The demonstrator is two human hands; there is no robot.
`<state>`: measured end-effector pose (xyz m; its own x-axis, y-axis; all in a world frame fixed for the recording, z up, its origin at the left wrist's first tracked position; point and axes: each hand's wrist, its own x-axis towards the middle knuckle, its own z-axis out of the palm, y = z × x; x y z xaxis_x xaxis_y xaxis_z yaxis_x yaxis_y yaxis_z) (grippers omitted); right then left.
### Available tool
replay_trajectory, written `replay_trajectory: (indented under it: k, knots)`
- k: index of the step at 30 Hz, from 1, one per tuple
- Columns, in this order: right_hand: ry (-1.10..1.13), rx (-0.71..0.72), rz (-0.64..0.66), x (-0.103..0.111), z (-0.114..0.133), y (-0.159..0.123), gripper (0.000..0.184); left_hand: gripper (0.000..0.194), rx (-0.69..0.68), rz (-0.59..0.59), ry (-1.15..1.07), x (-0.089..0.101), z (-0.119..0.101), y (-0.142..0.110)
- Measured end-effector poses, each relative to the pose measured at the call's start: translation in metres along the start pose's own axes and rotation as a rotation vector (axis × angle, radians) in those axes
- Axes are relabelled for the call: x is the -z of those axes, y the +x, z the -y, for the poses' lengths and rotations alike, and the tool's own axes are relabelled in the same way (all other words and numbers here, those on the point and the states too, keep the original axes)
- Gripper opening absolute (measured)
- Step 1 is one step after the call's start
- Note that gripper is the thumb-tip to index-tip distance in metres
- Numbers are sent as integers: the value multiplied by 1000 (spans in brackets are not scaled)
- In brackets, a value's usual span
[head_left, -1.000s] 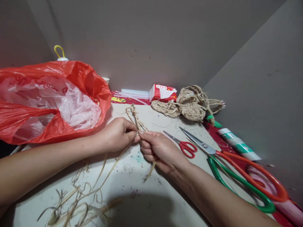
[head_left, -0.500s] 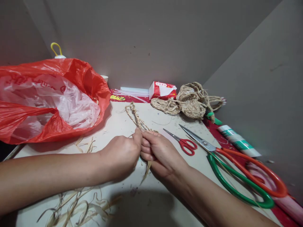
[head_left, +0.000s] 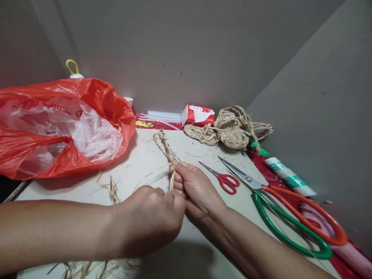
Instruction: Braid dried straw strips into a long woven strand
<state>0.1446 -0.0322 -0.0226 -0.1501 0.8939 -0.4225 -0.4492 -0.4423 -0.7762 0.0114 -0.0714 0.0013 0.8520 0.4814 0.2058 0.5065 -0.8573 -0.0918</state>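
A braided straw cord [head_left: 165,144] lies on the pale board, its near end pinched between the thumb and fingers of my right hand [head_left: 197,188]. From that pinch a flat straw strand [head_left: 172,180] runs down into my left hand [head_left: 152,215], which is closed in a fist just below and left of my right hand. A thinner loose strand sticks out leftward from the pinch. Under my left wrist and forearm, loose straw strips [head_left: 113,190] lie on the board; more straw scraps [head_left: 95,269] show at the bottom edge, partly hidden by my arm.
At left stands a red plastic bag [head_left: 116,95] with clear plastic inside. Small red scissors [head_left: 228,183] and large scissors with orange and green handles [head_left: 258,184] lie right. Behind are coiled straw braids [head_left: 232,130], a tissue pack [head_left: 199,115] and straws [head_left: 164,115]. A green-white roll [head_left: 290,176] sits far right.
My left hand has moved from beside my right hand down toward me, drawing the straw strand with it. My right hand keeps its pinch on the braid in nearly the same place.
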Motion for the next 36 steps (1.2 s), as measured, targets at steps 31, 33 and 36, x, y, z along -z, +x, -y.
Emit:
replay_trajectory:
  k: [31, 33, 36]
  knots:
    - [-298, -160, 274, 18, 21, 11, 29, 19, 767, 138, -1513, -9, 73, 35]
    - [-309, -166, 301, 19, 21, 11, 29, 21, 743, 122, -1448, -11, 75, 34]
    - [-344, -149, 325, 19, 22, 11, 28, 22, 718, 116, -1359, -15, 79, 31]
